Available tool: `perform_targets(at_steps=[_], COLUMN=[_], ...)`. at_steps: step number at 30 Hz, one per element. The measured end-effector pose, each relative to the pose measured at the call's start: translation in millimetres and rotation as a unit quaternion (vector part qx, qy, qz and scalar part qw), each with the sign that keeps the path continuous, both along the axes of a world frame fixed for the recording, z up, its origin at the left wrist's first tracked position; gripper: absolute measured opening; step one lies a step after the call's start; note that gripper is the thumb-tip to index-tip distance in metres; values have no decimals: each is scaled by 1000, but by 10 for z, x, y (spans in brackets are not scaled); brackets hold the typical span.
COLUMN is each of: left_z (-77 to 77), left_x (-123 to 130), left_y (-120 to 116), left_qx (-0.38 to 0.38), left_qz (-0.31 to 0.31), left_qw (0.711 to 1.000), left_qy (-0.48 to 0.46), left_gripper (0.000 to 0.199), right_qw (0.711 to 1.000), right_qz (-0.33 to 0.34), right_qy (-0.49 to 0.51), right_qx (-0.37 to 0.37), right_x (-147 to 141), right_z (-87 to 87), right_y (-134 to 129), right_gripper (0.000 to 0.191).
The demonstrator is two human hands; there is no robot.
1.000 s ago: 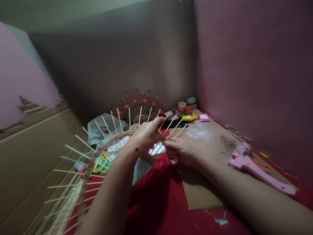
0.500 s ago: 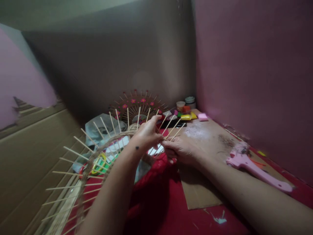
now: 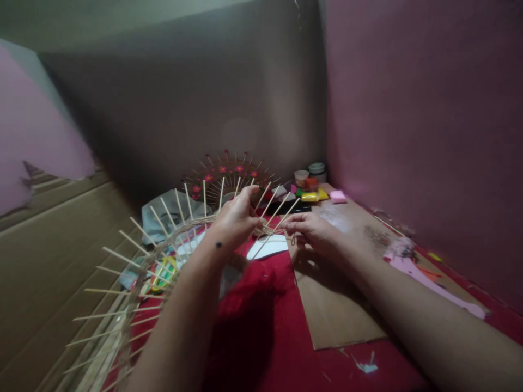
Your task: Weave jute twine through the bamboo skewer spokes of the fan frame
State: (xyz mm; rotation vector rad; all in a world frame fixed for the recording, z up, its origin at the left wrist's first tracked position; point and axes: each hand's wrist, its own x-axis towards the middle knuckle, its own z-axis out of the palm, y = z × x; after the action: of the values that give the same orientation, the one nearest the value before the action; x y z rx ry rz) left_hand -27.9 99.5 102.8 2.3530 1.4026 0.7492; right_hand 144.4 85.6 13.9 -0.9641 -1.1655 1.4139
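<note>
A ring of thin wooden sticks, woven round with brown twine [image 3: 180, 234], fans out on the left and in front of me. My left hand [image 3: 237, 215] is closed on the far part of this stick frame, thumb and fingers around the woven band. Just right of it, my right hand [image 3: 314, 231] pinches a strand of the twine beside the rightmost sticks, and a small loop of it hangs below the fingertips. Beneath the hands lies a flat white piece [image 3: 267, 246]. My left forearm hides the near right side of the ring.
Against the back wall leans a finished-looking stick fan with pink flowers [image 3: 223, 169]. Packets of coloured clay [image 3: 310, 196] and a small cup [image 3: 301, 177] stand at the back right. A pink glue gun [image 3: 433, 277] rests on the cardboard sheet [image 3: 335, 321] over red cloth.
My right hand has moved right and slightly up, away from the left hand, drawing the twine out. The stick frame and my left hand have shifted a little left.
</note>
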Motion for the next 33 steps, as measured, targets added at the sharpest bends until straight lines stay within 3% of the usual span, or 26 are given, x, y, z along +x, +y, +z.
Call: perform_targets(at_steps=[9, 18, 23, 33], left_z=[5, 26, -5, -42], left_x=[3, -2, 7, 25], left_y=[-10, 11, 27, 29], left_qx=[-3, 1, 2, 30], left_qz=[-2, 6, 7, 7], left_qw=[1000, 999, 998, 995], left_qy=[18, 32, 64, 90], left_gripper=[70, 75, 73, 73], right_qw=[988, 935, 919, 925], right_qz=[-94, -233, -287, -296], right_qy=[-105, -225, -201, -115], right_qx=[59, 143, 181, 207], right_x=[178, 273, 281, 213], right_z=[42, 55, 45, 135], right_y=[69, 173, 175, 59], right_gripper=[15, 10, 13, 16])
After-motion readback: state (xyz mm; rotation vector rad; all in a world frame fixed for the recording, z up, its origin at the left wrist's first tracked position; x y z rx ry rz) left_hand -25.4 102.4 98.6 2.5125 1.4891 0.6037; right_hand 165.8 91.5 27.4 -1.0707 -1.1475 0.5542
